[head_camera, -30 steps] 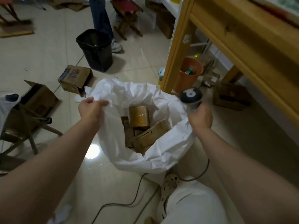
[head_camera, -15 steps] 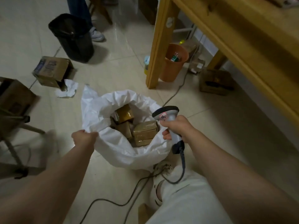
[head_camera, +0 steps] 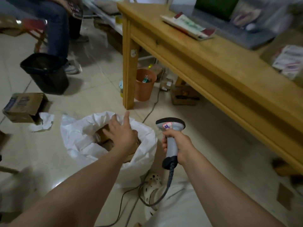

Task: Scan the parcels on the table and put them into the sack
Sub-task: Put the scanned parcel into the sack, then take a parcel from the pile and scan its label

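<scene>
Holding the left hand [head_camera: 121,136] over the white sack [head_camera: 77,138] on the floor, fingers spread apart, gripping nothing. Brown parcels [head_camera: 100,136] down inside the sack. Gripping the grey scanner [head_camera: 170,128] in the right hand [head_camera: 180,145], fingers wrapped round its handle, near the wooden tabletop [head_camera: 205,51].

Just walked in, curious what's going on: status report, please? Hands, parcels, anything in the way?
Left hand open over sack mouth. Right hand grips scanner. Parcels in sack. Cable loops on floor beside sack.
</scene>
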A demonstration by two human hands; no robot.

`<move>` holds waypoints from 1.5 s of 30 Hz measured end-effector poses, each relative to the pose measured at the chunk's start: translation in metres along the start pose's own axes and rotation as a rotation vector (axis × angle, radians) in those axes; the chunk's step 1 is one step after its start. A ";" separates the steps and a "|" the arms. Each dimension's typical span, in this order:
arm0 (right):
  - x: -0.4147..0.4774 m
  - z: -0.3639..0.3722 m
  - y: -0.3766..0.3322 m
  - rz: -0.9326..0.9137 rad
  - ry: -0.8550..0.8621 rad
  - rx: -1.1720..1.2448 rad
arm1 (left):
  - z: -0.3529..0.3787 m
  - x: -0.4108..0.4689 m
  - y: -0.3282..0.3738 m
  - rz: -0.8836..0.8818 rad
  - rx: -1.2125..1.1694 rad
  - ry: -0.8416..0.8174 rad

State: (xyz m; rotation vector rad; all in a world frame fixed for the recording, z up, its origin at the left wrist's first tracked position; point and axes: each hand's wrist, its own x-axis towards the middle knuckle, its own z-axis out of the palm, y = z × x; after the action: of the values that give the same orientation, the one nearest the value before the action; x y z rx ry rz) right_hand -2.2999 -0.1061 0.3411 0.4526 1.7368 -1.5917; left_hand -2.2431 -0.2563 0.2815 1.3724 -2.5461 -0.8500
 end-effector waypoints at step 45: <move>-0.255 -0.313 -0.184 -0.869 0.441 0.466 | -0.134 -0.217 0.559 0.918 -0.486 -0.027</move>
State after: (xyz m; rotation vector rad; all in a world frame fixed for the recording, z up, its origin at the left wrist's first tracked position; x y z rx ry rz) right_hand -2.3390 0.2165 0.6429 0.2812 2.0184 -2.7123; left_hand -2.4763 0.1015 0.7229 0.0177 -2.3311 -1.1248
